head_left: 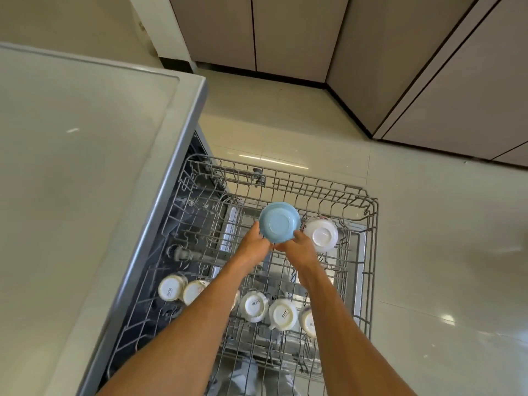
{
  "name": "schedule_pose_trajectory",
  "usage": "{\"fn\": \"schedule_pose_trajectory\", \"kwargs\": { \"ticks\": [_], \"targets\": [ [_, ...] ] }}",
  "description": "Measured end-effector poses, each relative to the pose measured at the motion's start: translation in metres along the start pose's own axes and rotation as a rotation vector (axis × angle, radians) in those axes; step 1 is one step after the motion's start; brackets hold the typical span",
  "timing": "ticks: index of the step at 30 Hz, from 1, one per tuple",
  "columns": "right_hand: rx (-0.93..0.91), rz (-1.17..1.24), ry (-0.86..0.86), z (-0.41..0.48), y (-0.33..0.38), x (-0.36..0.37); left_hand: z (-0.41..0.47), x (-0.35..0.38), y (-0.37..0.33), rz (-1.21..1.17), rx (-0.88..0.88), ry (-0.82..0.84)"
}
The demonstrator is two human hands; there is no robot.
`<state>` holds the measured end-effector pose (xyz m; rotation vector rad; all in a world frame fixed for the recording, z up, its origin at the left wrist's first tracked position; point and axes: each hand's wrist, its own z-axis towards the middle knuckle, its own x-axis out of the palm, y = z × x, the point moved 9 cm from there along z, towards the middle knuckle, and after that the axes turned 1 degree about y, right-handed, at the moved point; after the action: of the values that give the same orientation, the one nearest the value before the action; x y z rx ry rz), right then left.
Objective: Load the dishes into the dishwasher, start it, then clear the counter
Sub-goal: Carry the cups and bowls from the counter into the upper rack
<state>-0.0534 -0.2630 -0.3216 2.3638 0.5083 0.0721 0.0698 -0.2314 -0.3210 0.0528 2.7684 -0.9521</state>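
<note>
A light blue bowl [279, 222] is upside down over the far part of the pulled-out grey wire dishwasher rack [368, 252]. My left hand [253, 242] grips its left rim and my right hand [298, 247] grips its near right rim. Just right of it a white bowl [321, 234] sits inverted in the rack. Several white cups stand upside down along the rack's near row, among them one at the left [170, 287] and one in the middle [254, 305]. My forearms hide part of that row.
The pale counter [80, 167] with its grey edge lies to the left, above the dishwasher opening. Glossy cream floor tiles [443, 252] spread to the right and beyond. Beige cabinet doors [428, 67] line the far wall and right side.
</note>
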Motion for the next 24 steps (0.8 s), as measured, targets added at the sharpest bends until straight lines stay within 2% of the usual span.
{"fn": "schedule_pose_trajectory", "kwargs": {
  "ticks": [3, 13, 20, 24],
  "targets": [
    [0.003, -0.065, 0.020, -0.022, 0.009, 0.004, -0.027, -0.014, -0.006, -0.021, 0.020, -0.074],
    [-0.185, -0.215, 0.013, -0.120, 0.052, 0.007, -0.151, -0.064, -0.012, -0.057, 0.170, -0.305],
    [-0.469, -0.342, 0.082, -0.196, 0.106, 0.052, -0.241, -0.101, -0.019, -0.129, 0.357, -0.492],
    [-0.624, -0.414, 0.159, -0.241, 0.125, 0.100, -0.292, -0.134, 0.002, -0.159, 0.408, -0.615]
  ]
}}
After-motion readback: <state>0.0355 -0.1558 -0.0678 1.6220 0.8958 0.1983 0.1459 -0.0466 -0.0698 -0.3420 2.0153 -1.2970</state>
